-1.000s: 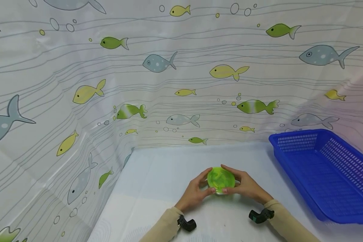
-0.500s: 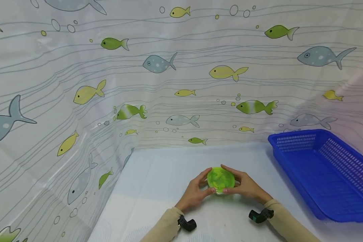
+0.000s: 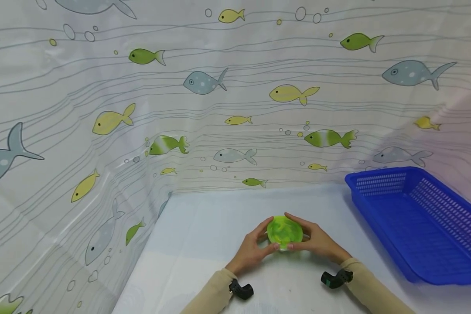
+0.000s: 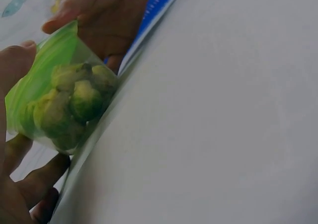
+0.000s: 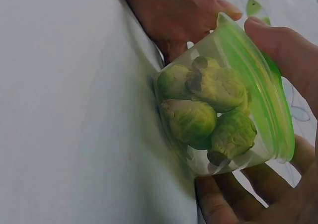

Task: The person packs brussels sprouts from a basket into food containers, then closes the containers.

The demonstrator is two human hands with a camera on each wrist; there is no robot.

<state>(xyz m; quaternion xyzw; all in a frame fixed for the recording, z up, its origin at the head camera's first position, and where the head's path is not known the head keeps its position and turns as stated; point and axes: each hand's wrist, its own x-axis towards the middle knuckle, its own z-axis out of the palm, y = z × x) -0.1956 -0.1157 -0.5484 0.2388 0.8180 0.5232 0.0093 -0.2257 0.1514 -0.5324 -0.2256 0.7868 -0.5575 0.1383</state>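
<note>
A small clear plastic container [image 5: 198, 157] with a bright green lid [image 3: 284, 231] stands on the white table. Several Brussels sprouts [image 5: 191, 120] show through its wall in both wrist views. From the left side my left hand [image 3: 253, 248] grips the container, its thumb at the near edge of the lid and its fingers round the side. My right hand [image 3: 319, 241] holds the opposite side in the same way. In the left wrist view the lid [image 4: 47, 57] sits on the container's top; whether it is sealed all round I cannot tell.
A blue plastic basket [image 3: 420, 226] with slotted walls stands at the right of the table [image 3: 204, 226]. Behind and to the left hangs a white sheet [image 3: 220, 52] printed with fish. A black wrist camera [image 3: 241, 289] sits on each sleeved wrist.
Both hands keep their grip on the container, which stays where it was on the table. The head view has shifted very slightly.
</note>
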